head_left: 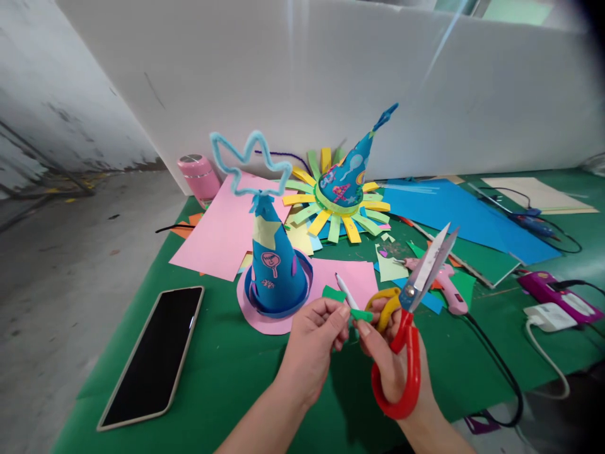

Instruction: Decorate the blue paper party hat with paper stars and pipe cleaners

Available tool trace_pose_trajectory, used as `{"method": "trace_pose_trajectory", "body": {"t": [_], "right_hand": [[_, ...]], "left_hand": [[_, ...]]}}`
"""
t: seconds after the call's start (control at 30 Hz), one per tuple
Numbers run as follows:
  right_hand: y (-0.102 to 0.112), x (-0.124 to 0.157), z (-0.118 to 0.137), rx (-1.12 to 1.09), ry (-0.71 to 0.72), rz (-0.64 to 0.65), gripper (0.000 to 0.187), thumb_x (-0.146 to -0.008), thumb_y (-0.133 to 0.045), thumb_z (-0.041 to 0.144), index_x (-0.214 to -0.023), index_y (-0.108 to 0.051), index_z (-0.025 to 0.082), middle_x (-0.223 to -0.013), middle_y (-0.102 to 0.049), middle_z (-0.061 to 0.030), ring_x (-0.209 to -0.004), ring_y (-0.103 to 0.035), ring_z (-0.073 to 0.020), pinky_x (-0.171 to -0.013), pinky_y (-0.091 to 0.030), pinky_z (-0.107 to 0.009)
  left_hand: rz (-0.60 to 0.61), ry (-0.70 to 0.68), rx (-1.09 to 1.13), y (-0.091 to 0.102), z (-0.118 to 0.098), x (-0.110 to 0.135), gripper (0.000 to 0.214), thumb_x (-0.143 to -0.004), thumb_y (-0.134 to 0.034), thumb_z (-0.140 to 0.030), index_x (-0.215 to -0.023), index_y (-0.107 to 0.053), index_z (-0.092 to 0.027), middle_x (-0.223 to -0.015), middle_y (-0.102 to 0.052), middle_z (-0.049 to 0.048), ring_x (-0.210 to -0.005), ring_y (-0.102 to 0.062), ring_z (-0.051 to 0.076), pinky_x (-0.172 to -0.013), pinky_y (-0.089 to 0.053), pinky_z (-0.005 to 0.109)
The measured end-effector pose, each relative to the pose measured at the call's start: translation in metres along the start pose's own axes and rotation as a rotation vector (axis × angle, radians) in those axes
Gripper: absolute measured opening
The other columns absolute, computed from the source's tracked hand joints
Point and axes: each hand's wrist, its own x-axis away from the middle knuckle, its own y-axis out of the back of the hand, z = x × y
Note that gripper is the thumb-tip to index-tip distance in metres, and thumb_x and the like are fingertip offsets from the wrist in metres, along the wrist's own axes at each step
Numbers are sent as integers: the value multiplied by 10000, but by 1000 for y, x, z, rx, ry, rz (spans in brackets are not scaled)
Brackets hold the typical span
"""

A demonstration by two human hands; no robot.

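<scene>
Near the table's front edge, my left hand [314, 337] is closed in a pinch beside a small green paper piece [362, 315]. My right hand [401, 359] has the scissors [416, 296] hooked on it, their red and yellow handles around the fingers and their blades pointing up and away. Its thumb and fingertips also meet the green piece. Another green scrap [334, 293] shows just beyond my left fingers. A white pen [347, 291] lies on pink paper [326, 271] behind the hands. To the left stands a blue cone hat [276, 271] with a pink brim and a light-blue pipe-cleaner shape on top.
Farther back sits a second blue cone hat [350, 173] with yellow and green strips around it. A pink glue gun [447, 284] lies at right among paper scraps. The phone [154, 356] lies left, the pink bottle [201, 180] behind. A purple power strip [560, 299] is far right.
</scene>
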Motion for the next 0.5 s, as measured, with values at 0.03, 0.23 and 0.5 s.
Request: {"method": "trace_pose_trajectory", "body": {"t": [0.03,0.23,0.5], "right_hand": [[0,0,-1,2,3,-2,349,-656,-644,343,-904,-431,219,-816,-440,-14,-697,-481,-155,-550,-444,-271],[-3,0,-2,-11,-20,-16,377,-624,-663,348,-896,-438,217,-850,-448,-21,-665,-488,-144,-558,-453,-278],[-6,-1,7,37,-36,12,381,-602,-668,352,-875,-443,211,-772,-451,-7,-624,-468,-137,-480,-414,-242]], "left_hand": [[-8,5,-3,0,0,0,195,-673,-642,-292,-613,-536,-140,-470,-481,-42,-421,-353,45,-432,-244,183],[18,-109,-160,3,-6,-1,187,-683,-633,-281,-601,-532,-146,-501,-467,-38,-473,-376,63,-462,-287,189],[90,-106,-73,7,-6,-5,188,-725,-596,-265,-615,-495,-151,-532,-411,-52,-499,-333,59,-478,-257,190]]}}
